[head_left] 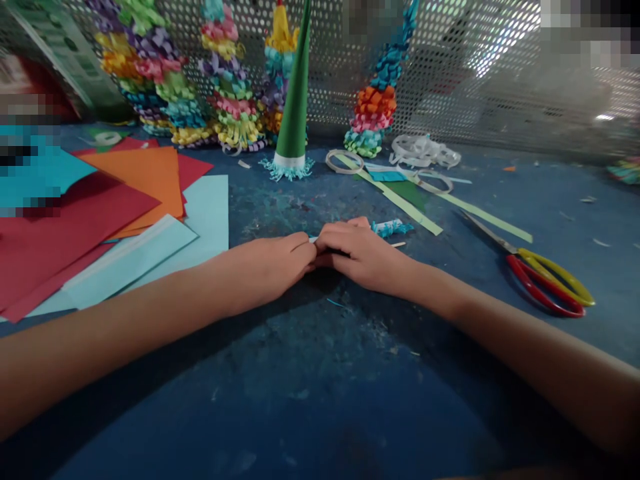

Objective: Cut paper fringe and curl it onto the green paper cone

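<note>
forearms up front | left hand + right hand pinching blue fringed strip between them, mid-worktop | green cone behind: bottom fringe on, rest bare, looks like early days imo

The light is dim and uneven, seemingly from beyond the perforated metal panel, where white glare streaks the upper right. Soft, dark shadows lie on the blue tabletop below the left forearm and right forearm, and the near surface sinks into deep blue. Detail is soft throughout; between the left hand and right hand it is smeared and shadowed, perhaps by slight motion blur. Wide-angle stretching shows toward the sides, and coarse pixel blocks cover patches at the top and left.
</note>
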Demonstrator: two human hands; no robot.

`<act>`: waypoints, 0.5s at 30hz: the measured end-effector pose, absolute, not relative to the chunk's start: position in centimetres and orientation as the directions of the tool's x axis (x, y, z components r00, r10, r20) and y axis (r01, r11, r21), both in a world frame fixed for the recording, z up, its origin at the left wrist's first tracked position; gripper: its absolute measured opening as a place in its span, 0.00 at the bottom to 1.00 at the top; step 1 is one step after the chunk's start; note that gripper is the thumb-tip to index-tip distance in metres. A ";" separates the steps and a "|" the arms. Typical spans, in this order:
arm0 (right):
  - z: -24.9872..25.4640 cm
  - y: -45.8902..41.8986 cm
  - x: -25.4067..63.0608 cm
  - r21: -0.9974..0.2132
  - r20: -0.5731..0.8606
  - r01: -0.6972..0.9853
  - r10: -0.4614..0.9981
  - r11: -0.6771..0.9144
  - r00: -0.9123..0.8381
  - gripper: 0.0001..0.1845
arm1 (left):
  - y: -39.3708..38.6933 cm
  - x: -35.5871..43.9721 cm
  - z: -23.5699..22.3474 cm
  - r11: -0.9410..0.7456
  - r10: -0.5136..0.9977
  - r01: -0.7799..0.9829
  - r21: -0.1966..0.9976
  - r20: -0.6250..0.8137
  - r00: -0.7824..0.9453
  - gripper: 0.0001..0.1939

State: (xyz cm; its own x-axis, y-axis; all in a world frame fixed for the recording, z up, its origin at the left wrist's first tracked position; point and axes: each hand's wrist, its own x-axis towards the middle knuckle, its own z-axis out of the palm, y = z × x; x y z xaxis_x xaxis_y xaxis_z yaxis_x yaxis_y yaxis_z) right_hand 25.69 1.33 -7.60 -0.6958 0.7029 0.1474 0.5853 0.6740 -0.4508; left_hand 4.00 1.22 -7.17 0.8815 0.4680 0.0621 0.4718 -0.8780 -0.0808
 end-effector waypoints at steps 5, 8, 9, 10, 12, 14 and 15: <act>-7.4 0.9 26.0 -0.448 0.128 0.607 0.719 0.656 -0.683 0.11 | 1.2 3.4 -7.9 -0.883 0.453 0.463 -0.070 0.128 0.882 0.09; -7.0 0.4 26.5 -0.448 0.120 0.612 0.723 0.651 -0.681 0.13 | 1.1 3.7 -7.7 -0.851 0.524 0.526 -0.004 0.073 0.848 0.11; -7.0 0.2 26.6 -0.451 0.118 0.612 0.723 0.650 -0.681 0.12 | 1.1 3.9 -7.6 -0.836 0.548 0.548 0.018 0.053 0.835 0.11; -6.9 0.0 26.7 -0.452 0.116 0.612 0.723 0.649 -0.681 0.09 | 1.1 4.0 -7.5 -0.821 0.571 0.570 0.041 0.033 0.820 0.12; -6.9 -0.2 26.7 -0.445 0.110 0.616 0.723 0.650 -0.683 0.05 | 1.1 4.1 -7.3 -0.792 0.607 0.605 0.084 0.005 0.795 0.12; -7.1 -0.2 26.5 -0.431 0.109 0.623 0.724 0.652 -0.682 0.03 | 1.2 4.2 -7.1 -0.780 0.619 0.616 0.112 -0.006 0.785 0.12; -7.2 -0.1 26.3 -0.423 0.112 0.627 0.724 0.655 -0.680 0.02 | 1.2 4.2 -7.1 -0.780 0.619 0.615 0.117 -0.007 0.786 0.12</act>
